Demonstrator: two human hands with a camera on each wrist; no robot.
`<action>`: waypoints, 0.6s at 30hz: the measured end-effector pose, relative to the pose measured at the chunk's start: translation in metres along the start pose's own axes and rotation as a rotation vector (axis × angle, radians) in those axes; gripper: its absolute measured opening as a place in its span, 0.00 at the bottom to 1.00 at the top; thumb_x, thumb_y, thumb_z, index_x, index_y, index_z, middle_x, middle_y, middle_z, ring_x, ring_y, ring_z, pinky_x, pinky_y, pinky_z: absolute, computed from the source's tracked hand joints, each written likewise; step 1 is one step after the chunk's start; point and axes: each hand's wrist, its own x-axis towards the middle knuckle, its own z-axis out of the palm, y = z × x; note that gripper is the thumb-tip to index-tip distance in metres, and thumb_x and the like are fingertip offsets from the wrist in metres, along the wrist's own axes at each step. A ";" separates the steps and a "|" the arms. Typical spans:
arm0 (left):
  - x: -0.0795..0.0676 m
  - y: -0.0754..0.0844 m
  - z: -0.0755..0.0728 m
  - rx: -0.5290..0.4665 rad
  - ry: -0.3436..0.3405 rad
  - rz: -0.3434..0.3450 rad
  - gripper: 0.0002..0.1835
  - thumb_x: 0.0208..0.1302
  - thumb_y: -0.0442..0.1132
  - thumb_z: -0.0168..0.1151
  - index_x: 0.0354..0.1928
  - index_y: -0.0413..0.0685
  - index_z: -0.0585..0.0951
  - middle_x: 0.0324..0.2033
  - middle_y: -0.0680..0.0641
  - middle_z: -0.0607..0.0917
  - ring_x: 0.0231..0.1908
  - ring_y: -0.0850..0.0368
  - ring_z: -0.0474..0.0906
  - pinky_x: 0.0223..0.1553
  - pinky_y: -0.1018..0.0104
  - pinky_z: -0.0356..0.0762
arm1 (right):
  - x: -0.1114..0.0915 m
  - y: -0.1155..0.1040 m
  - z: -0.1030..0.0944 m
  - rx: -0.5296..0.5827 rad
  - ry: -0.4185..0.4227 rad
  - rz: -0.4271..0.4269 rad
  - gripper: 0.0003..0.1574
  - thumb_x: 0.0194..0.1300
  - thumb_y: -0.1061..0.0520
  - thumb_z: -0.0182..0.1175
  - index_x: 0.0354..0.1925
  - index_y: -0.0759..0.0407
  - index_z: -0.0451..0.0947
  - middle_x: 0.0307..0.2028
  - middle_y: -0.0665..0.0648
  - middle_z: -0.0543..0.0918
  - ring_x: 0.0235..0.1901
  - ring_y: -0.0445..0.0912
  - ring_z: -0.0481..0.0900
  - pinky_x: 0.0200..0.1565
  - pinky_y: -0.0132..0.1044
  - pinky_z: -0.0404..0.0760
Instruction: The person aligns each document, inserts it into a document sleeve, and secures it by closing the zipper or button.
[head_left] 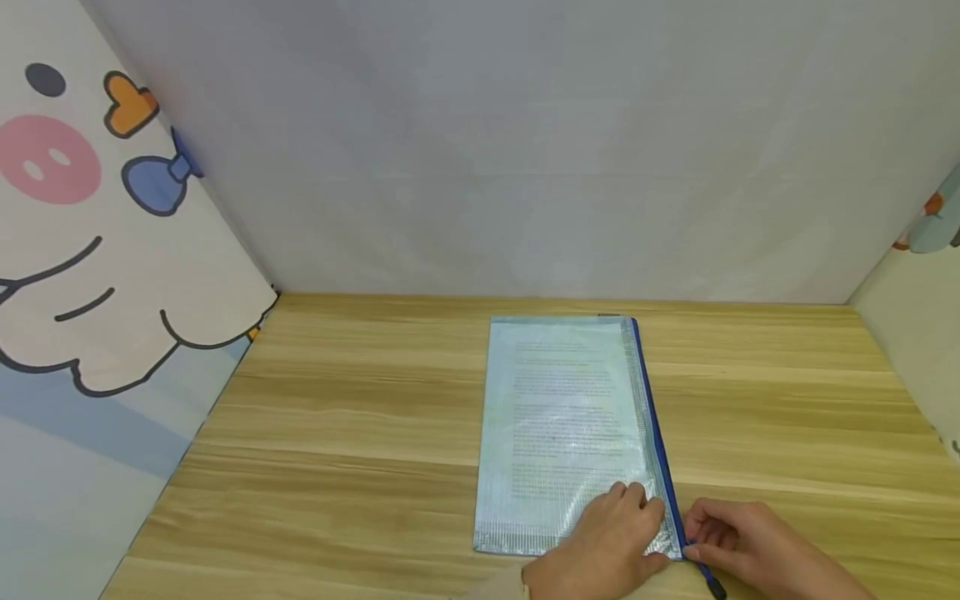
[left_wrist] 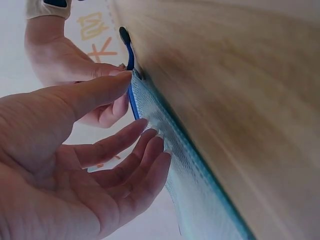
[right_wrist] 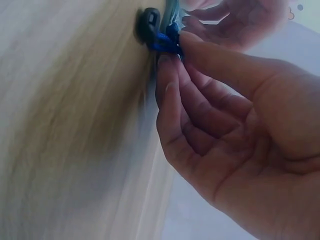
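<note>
A clear pale-blue zip document pouch (head_left: 555, 417) lies flat on the table, with a printed sheet showing through it. Its dark-blue zipper (head_left: 651, 400) runs along the right edge. My left hand (head_left: 603, 542) rests on the pouch's lower right part, fingertips on the mesh plastic and thumb near the corner. At that corner my right hand (head_left: 750, 542) pinches the zipper pull between thumb and forefinger. A blue cord with a dark tip (right_wrist: 149, 25) hangs out beyond those fingers. The slider itself is mostly hidden by the fingertips.
The wood-grain table (head_left: 337, 433) spreads to both sides of the pouch. A pale wall (head_left: 525, 150) stands behind it. On the left is a panel with a cartoon print (head_left: 90, 317), and another light panel (head_left: 915, 308) borders the right side.
</note>
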 end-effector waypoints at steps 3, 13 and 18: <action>0.001 0.000 0.000 -0.036 -0.029 -0.015 0.19 0.64 0.61 0.70 0.43 0.56 0.82 0.35 0.58 0.76 0.34 0.69 0.69 0.30 0.79 0.67 | 0.000 -0.002 -0.002 0.002 -0.005 -0.006 0.08 0.67 0.68 0.66 0.40 0.57 0.80 0.33 0.42 0.83 0.31 0.32 0.79 0.28 0.32 0.82; -0.003 -0.003 -0.002 -0.235 0.002 -0.053 0.19 0.68 0.60 0.66 0.46 0.55 0.82 0.34 0.61 0.79 0.32 0.73 0.70 0.28 0.82 0.66 | 0.000 -0.011 -0.009 0.004 0.046 -0.039 0.14 0.70 0.69 0.63 0.44 0.50 0.81 0.37 0.43 0.84 0.36 0.36 0.82 0.35 0.32 0.84; -0.006 -0.005 -0.003 -0.311 0.093 -0.034 0.16 0.69 0.55 0.67 0.46 0.52 0.84 0.37 0.59 0.85 0.34 0.74 0.76 0.32 0.86 0.68 | 0.002 -0.017 -0.009 -0.023 0.093 -0.022 0.15 0.70 0.68 0.62 0.44 0.48 0.81 0.38 0.43 0.84 0.36 0.37 0.82 0.37 0.31 0.83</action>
